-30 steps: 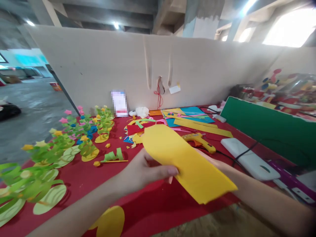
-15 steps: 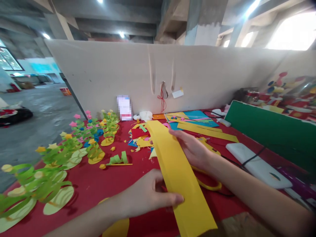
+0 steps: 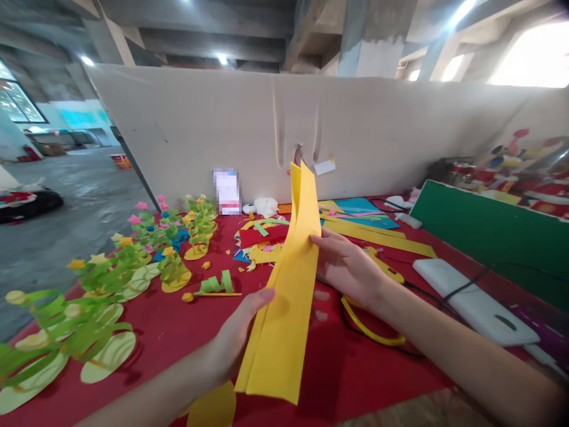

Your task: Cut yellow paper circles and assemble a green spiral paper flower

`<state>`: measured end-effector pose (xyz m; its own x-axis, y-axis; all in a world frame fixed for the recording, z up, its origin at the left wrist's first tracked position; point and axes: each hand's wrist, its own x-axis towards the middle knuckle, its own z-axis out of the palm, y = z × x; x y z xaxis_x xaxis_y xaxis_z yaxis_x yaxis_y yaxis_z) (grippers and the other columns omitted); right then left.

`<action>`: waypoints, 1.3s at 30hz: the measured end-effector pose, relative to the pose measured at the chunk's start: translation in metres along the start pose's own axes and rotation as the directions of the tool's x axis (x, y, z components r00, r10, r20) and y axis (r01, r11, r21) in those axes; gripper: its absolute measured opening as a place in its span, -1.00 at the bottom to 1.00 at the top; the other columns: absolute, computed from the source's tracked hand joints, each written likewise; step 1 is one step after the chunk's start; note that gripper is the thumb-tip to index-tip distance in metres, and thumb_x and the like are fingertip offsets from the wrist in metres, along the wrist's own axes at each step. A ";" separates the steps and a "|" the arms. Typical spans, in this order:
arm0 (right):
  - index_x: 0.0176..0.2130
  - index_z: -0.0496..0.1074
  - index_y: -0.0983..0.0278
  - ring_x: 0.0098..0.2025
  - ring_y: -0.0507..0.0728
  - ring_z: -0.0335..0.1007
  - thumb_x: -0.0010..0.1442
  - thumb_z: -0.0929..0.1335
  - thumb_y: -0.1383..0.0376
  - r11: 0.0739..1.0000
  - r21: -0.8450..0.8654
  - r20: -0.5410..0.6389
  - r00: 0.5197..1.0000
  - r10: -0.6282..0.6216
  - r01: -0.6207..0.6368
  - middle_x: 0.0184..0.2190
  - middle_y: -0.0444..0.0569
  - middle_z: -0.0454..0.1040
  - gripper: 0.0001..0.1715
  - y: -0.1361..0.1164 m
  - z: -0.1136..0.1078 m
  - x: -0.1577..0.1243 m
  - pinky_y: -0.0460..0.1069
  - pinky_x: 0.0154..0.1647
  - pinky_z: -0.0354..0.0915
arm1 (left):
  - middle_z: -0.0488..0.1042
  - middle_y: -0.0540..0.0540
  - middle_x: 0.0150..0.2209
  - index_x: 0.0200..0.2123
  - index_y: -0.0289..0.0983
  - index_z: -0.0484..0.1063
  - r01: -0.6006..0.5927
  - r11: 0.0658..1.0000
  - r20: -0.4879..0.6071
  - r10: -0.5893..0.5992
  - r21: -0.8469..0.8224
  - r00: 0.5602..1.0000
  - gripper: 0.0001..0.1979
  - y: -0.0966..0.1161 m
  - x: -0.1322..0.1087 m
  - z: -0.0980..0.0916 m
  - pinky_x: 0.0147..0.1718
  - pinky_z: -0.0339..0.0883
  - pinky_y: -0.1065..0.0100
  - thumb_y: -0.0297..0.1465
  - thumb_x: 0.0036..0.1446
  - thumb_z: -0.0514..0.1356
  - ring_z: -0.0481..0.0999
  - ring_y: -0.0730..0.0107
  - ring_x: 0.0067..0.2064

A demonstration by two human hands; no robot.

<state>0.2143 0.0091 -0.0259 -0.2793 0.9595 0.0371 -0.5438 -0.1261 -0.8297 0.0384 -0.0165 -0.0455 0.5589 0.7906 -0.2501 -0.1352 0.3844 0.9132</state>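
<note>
Yellow paper strip (image 3: 284,308) now folded lengthwise and stood upright over red table (image 3: 155,332), flat a second ago. My left hand (image 3: 235,338) and right hand (image 3: 347,267) pinch its edges; crease forming.

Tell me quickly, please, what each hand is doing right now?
Left hand: closed on the lower part of the folded yellow paper strip.
Right hand: fingers pressed against the same strip higher up, holding it.

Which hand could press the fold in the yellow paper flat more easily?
Probably the right hand: its fingertips already pinch the folded yellow paper on its upper half. The left hand steadies the lower half from the side.
</note>
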 end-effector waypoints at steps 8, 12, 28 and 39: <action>-0.28 0.34 0.22 -0.27 -0.01 0.36 0.10 0.22 0.38 0.986 -0.154 -0.002 0.997 -0.072 0.070 -0.26 -0.12 0.43 -0.83 0.000 0.001 0.009 -0.09 -0.18 0.25 | 0.53 -0.18 -0.40 -0.18 -0.32 0.42 0.045 0.976 0.216 0.003 -0.213 0.976 -0.56 -0.003 0.003 -0.003 -0.48 0.30 0.46 -0.12 -0.05 0.15 0.45 0.40 -0.45; -0.17 0.33 0.23 -0.09 0.11 0.28 0.12 0.25 0.21 0.932 -0.362 -0.012 0.999 -0.033 0.026 -0.10 -0.03 0.36 -0.74 -0.002 0.007 0.001 0.03 -0.09 0.22 | 0.52 -0.08 -0.40 -0.16 -0.24 0.39 -0.031 0.985 0.003 0.032 -0.173 0.999 -0.60 -0.005 0.006 -0.004 -0.40 0.31 0.41 -0.23 -0.12 0.25 0.47 0.34 -0.37; -0.17 0.36 0.22 -0.22 0.17 0.41 0.13 0.25 0.25 0.759 -0.649 -0.043 0.994 -0.098 0.047 -0.26 -0.06 0.47 -0.75 0.010 0.003 -0.026 0.06 -0.22 0.34 | 0.17 0.07 -0.52 -0.45 -0.20 0.23 -0.385 0.710 -0.269 0.622 0.589 0.736 -0.82 0.012 0.018 -0.020 -0.53 0.11 0.48 -0.26 0.14 0.02 0.19 0.47 -0.50; -0.30 0.36 0.30 -0.49 0.04 0.38 0.14 0.23 0.15 0.762 -0.647 -0.076 0.996 -0.044 -0.016 -0.45 -0.06 0.44 -0.73 0.021 0.003 -0.018 -0.12 -0.58 0.24 | 0.21 0.06 -0.61 -0.52 -0.20 0.27 -0.489 0.512 -0.067 0.736 0.706 0.674 -0.87 -0.009 0.018 -0.039 -0.56 0.02 0.40 -0.34 0.04 0.13 0.17 0.45 -0.57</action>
<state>0.2060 -0.0117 -0.0426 -0.1944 0.9804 0.0308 0.1023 0.0515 -0.9934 0.0181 0.0127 -0.0708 0.2220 0.8476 0.4820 0.2354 -0.5263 0.8170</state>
